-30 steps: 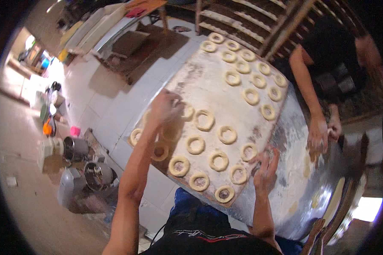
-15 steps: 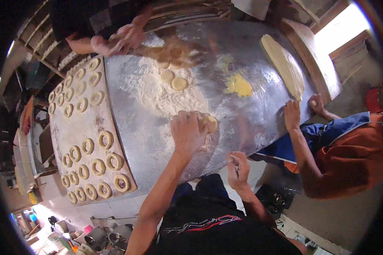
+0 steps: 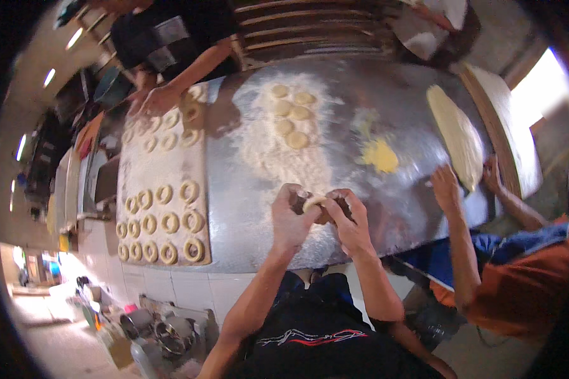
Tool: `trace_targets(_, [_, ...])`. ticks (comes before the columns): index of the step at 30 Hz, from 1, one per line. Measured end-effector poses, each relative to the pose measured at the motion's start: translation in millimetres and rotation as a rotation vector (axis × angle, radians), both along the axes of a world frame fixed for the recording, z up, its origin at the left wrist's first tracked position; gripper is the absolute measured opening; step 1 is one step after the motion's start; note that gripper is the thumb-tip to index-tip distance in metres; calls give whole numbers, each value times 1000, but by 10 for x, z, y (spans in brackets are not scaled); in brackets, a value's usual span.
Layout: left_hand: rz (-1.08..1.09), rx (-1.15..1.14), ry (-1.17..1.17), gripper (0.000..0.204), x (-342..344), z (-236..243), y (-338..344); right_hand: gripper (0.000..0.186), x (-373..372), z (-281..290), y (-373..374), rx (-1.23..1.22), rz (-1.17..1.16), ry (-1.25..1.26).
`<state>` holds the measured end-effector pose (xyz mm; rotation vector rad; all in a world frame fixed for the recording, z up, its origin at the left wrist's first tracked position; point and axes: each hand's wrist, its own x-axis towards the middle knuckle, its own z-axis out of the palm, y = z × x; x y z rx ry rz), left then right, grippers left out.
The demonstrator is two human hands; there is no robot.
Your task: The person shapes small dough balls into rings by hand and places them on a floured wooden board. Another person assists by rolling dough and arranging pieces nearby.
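My left hand (image 3: 292,218) and my right hand (image 3: 349,224) are closed on a small pale piece of dough (image 3: 314,203), raised between my fingertips over the floured front of the metal table (image 3: 227,177). Beyond them, several flat dough rounds (image 3: 298,138) lie on a patch of flour (image 3: 265,151). To my left is a floured board (image 3: 146,169) with many dough rings (image 3: 169,222), in two groups. Right of the flour is a yellow smear (image 3: 380,155), and farther right a long strip of dough (image 3: 458,136).
A co-worker's hands (image 3: 158,101) are over the board's far end. Another person's hands (image 3: 446,183) are by the long dough, orange sleeve (image 3: 499,278) close to my right. Wooden racks (image 3: 303,28) stand behind. Pots (image 3: 171,331) sit low at left.
My view has turned rightward. My left hand has gone from the board to a dough piece on the flour, now held with my right hand. The far co-worker's hands have moved over the board.
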<state>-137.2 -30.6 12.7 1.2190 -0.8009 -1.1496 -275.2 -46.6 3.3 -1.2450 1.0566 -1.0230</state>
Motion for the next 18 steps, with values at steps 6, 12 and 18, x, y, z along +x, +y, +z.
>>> trace_targets(6, [-346,89,-352,61,749,295,89,29,355,194,-121,129,366,-160])
trace_targets(12, [-101,-188,-800,81,1240,157,-61,24,1117,134,-177,-572,78,370])
trace_targets(18, [-18,-21,45,68,1554,14,108,40,1501,207,-230,-213,289,666])
